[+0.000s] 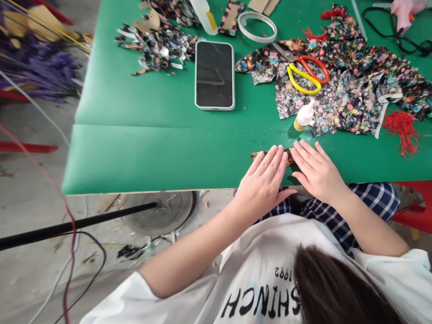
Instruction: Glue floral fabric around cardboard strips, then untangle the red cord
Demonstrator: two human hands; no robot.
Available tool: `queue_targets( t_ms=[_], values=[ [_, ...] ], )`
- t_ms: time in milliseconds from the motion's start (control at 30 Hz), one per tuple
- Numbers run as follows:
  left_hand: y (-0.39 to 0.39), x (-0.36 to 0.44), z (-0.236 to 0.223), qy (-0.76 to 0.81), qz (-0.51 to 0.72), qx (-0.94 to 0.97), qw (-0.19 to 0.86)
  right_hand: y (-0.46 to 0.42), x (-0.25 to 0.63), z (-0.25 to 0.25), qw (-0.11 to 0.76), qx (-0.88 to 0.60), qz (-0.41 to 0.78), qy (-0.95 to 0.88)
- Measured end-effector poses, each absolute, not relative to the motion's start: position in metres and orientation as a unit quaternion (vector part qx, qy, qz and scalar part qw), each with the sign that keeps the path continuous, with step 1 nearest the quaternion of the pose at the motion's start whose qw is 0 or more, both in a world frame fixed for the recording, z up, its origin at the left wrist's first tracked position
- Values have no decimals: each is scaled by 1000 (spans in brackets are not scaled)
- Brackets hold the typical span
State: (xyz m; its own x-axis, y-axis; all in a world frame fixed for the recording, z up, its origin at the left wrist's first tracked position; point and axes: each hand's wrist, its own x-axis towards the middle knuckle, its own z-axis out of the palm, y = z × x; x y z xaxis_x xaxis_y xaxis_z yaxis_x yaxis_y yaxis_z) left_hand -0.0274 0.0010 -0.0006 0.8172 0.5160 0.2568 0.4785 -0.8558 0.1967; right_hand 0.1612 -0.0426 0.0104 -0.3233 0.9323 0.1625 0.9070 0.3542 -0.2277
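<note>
Fabric strip with dark floral print (290,158) lies on the table (141,148) beneath the fingers of the left hand (265,173), one end showing past them and the other meeting the fingertips of the right hand (315,168). Both hands are flat, palms down, fingers extended, gripping nothing. Pressing seems best done with even weight, smoothing outward from the gap between the hands so no crease forms; whether the strip is glued, I cannot tell. The glue bottle (304,117) stands just beyond the right fingertips, easily knocked, so low, slow strokes would suit.
</note>
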Motion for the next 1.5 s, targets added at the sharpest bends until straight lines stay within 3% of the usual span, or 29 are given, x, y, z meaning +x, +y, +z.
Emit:
queue_targets(
  t_ms=[200, 967, 1267, 1500],
  values=[
    [-4, -26, -14, 261, 138, 955, 31, -51, 154, 6, 43, -572, 50, -817],
    [-4, -25, -17, 262, 98, 959, 46, -51, 161, 2, 11, -568, 71, -820],
    [14, -17, 16, 304, 110, 945, 54, -42, 194, 23, 150, -629, 130, -751],
    [5, 7, -11, 276, 51, 958, 66, -50, 195, 10, 136, -656, 170, -723]
  ],
)
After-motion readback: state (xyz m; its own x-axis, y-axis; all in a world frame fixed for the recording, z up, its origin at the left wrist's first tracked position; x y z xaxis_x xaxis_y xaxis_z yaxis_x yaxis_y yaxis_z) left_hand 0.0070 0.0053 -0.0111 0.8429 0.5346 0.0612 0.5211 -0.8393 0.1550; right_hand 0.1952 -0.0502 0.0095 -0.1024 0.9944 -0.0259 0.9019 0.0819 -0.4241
